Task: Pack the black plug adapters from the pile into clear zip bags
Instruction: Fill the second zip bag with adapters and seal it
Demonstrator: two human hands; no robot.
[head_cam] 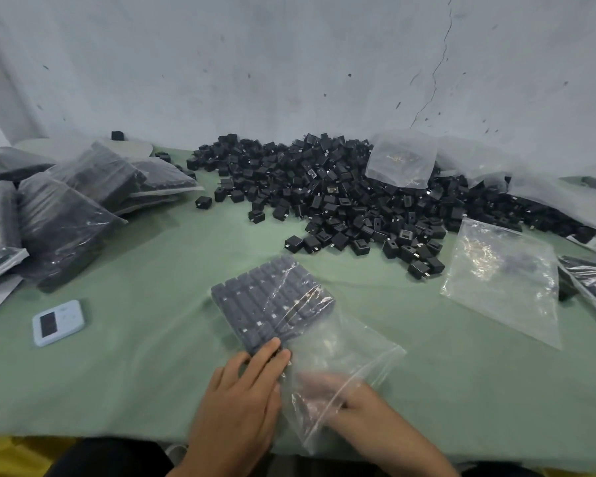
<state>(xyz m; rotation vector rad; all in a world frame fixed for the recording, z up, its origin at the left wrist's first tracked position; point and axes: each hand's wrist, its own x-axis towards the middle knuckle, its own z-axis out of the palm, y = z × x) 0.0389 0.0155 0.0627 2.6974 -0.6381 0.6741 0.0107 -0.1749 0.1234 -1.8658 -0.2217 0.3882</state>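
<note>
A clear zip bag (344,349) lies on the green table in front of me, with rows of black plug adapters (272,304) packed in its far end. My left hand (245,390) rests on top of the bag with straight fingers touching the nearest row of adapters. My right hand (338,397) reaches inside the bag's open mouth; its fingers are blurred behind the plastic. A large pile of loose black adapters (351,197) spreads across the back of the table.
Filled bags (66,208) are stacked at the left. An empty zip bag (506,277) lies at the right, another (401,160) sits on the pile. A small white timer (58,322) lies at the left front. The table edge (117,438) runs close below my hands.
</note>
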